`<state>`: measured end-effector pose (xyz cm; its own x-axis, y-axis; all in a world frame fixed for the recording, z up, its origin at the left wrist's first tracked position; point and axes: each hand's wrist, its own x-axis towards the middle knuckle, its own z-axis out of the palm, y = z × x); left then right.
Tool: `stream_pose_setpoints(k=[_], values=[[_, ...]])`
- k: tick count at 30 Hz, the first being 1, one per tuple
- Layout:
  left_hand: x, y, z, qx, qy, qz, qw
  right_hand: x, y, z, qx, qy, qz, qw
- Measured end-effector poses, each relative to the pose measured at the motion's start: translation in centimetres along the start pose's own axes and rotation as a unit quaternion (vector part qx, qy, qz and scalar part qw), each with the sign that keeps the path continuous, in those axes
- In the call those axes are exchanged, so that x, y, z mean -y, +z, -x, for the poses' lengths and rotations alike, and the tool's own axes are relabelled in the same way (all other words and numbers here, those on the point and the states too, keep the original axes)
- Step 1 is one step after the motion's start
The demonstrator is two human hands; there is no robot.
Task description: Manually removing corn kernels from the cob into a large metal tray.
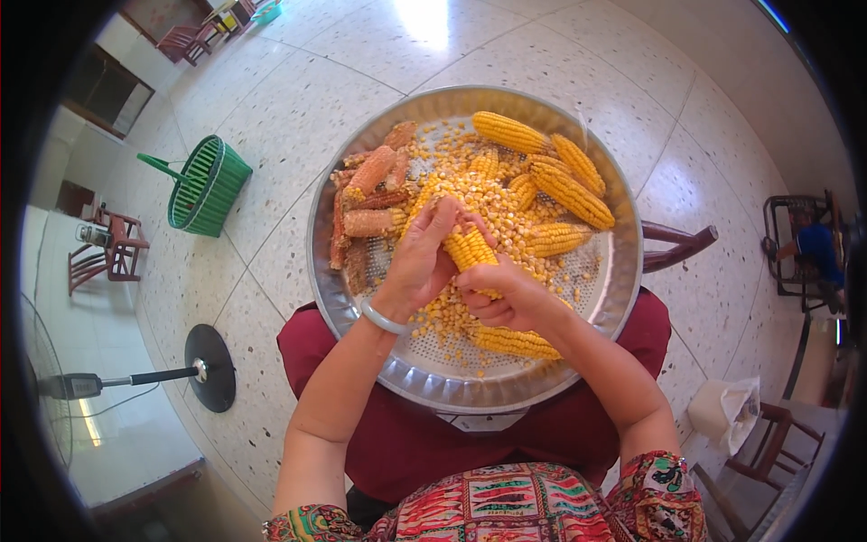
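My left hand point(428, 251) is closed round the upper end of a yellow corn cob point(471, 249). Lower on the same cob, my right hand point(500, 291) grips it with the thumb against the kernels. Both hands are over a round metal tray with a perforated bottom point(420, 362), which rests across my knees. Loose corn kernels point(491, 196) are heaped beyond my hands. Stripped cobs point(369, 173) lie piled at the tray's left. Several unshelled ears of corn point(572, 193) lie at its right, and another ear point(518, 342) is below my right hand.
A green woven basket point(210, 186) stands on the tiled floor to the left, near a fan's round black base point(210, 368). Wooden chairs point(122, 251) stand around the room. A white sack point(725, 413) is at lower right. A person in blue point(819, 247) sits at far right.
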<state>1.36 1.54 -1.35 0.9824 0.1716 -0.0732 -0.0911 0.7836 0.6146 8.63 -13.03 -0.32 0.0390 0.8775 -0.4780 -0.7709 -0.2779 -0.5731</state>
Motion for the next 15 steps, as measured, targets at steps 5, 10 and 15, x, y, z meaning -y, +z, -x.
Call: stream_pose_setpoints(k=[5, 10, 15], values=[[-0.6, 2.2, 0.7, 0.008, 0.063, -0.106, 0.992, 1.0, -0.6, 0.5, 0.111, 0.035, -0.096, 0.989], [-0.2, 1.6, 0.6, -0.03, 0.059, -0.098, 0.993, 0.5, 0.1, 0.0, 0.032, 0.006, -0.047, 0.998], [0.5, 0.2, 0.3, -0.07, 0.045, -0.109, 0.991, -0.4, 2.0, -0.5, -0.1, -0.056, 0.127, 0.985]])
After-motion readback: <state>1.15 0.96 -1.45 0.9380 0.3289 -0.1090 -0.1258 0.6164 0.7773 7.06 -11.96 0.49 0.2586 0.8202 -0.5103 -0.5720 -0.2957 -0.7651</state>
